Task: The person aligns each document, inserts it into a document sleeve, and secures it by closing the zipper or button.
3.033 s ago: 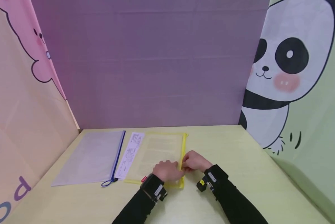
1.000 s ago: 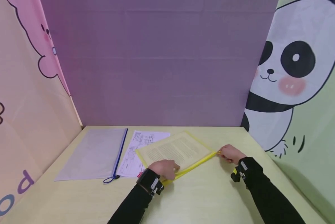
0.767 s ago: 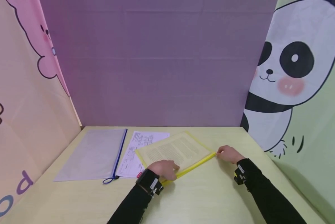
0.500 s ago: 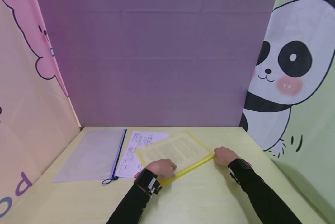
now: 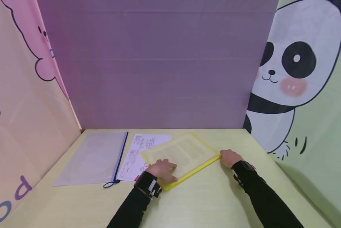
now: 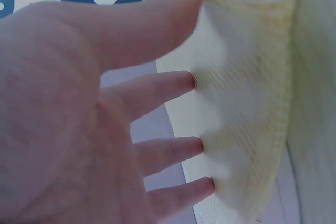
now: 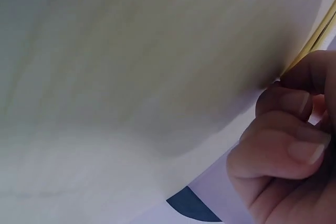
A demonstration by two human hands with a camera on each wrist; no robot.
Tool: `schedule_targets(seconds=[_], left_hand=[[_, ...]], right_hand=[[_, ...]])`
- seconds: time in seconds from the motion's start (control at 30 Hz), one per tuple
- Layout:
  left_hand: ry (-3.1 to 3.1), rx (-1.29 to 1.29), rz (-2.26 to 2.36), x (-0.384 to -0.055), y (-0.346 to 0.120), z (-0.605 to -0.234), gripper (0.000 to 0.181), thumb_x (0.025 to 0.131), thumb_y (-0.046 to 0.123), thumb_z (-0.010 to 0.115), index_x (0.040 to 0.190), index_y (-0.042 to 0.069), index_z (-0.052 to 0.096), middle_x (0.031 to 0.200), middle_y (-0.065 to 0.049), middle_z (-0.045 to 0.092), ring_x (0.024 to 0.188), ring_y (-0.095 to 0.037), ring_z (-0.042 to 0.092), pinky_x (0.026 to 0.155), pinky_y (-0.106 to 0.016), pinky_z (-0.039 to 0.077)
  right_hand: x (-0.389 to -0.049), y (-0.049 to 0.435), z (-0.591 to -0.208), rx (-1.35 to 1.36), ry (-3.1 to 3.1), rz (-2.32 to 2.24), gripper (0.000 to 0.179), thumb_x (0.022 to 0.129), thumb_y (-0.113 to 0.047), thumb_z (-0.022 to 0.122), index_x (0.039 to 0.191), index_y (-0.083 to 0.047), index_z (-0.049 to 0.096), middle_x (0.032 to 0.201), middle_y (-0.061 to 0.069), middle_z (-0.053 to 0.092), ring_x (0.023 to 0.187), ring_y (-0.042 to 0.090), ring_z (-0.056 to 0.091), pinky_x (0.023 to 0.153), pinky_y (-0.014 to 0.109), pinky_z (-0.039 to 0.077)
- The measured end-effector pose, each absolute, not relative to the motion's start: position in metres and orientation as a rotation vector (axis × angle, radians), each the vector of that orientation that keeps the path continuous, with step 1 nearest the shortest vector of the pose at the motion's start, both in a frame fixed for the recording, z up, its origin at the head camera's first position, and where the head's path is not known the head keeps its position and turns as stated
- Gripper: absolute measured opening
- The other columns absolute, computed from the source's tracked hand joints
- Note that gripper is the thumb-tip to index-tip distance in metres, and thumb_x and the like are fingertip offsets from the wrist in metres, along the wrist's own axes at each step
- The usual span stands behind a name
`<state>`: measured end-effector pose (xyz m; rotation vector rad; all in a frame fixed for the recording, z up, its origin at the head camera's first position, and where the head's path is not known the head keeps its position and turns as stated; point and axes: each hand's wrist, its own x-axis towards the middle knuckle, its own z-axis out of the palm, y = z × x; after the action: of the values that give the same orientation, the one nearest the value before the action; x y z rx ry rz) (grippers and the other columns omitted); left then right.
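A clear zip document bag with yellow edging [image 5: 184, 150] lies slanted on the table, printed text showing through it. My left hand [image 5: 162, 170] rests on its near left part; in the left wrist view the fingers [image 6: 168, 153] are spread, their tips pressing the plastic. At the bag's right corner my right hand [image 5: 229, 158] pinches the end of the yellow zipped edge. The right wrist view shows that hand's curled fingers [image 7: 283, 145] at the yellow edge [image 7: 310, 45]; the zip slider is hidden.
Left of the yellow bag, a printed sheet [image 5: 134, 156] lies partly under it. Further left is a clear bag [image 5: 93, 158] with a blue zip and a cord loop [image 5: 109, 184]. A purple backdrop [image 5: 164, 69] stands behind the table [image 5: 204, 202], with printed side walls.
Since three seconds ago the yellow bag has turned and its right corner has swung right with my right hand, uncovering more of the printed sheet. Lately my left fingers have spread.
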<state>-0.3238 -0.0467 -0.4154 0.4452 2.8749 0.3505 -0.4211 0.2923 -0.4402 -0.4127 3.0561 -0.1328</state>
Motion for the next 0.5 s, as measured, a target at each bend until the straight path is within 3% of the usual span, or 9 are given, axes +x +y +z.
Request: schedule_targets(seconds=[0.5], left_hand=[[2.886,0.469,0.320,-0.3211,-0.0448,-0.4118,0.069,0.083,0.054,0.078,0.144,0.027,0.059,0.142,-0.009,0.056,0.125,-0.036,0.051,0.093,-0.063,0.048]], right_hand=[[-0.4234,0.2925,-0.4392,-0.511,3.027,-0.184,0.010,0.096,-0.005,0.051,0.087,-0.003,0.055,0.077,0.010,0.056,0.071,0.026,0.053,0.070,0.043,0.048]])
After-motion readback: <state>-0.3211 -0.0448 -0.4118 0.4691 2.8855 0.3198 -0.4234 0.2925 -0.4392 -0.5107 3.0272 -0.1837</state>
